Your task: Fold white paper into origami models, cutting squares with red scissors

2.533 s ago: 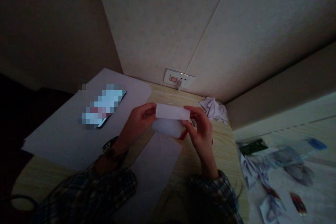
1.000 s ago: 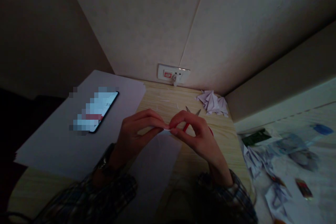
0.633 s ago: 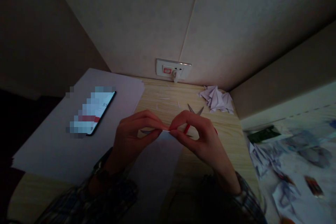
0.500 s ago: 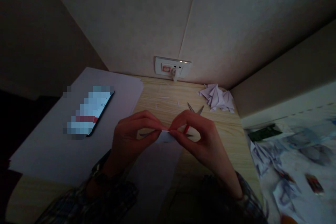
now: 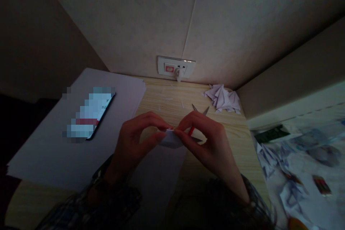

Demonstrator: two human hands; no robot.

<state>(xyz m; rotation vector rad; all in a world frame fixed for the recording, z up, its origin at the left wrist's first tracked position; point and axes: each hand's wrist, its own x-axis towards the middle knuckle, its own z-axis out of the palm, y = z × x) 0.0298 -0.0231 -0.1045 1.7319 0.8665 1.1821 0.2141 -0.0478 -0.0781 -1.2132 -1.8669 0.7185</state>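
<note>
My left hand (image 5: 136, 140) and my right hand (image 5: 208, 142) meet over a wooden desk (image 5: 231, 143) in dim light. Both pinch a small folded piece of white paper (image 5: 169, 139) between thumb and fingertips. The paper is held just above a larger white sheet (image 5: 159, 176) that lies under my wrists. Red-handled scissors (image 5: 198, 115) lie open on the desk right behind my right hand, partly hidden by it.
A phone (image 5: 93, 115) with a lit screen rests on a stack of white sheets (image 5: 54, 151) at the left. A pile of folded paper pieces (image 5: 223, 99) sits in the back right corner. A wall socket (image 5: 175, 66) is behind. Clutter covers a surface (image 5: 299, 158) at the right.
The paper strip that I held up flat has been folded small and brought down between pinched fingertips. My view has shifted slightly; the hands stay together.
</note>
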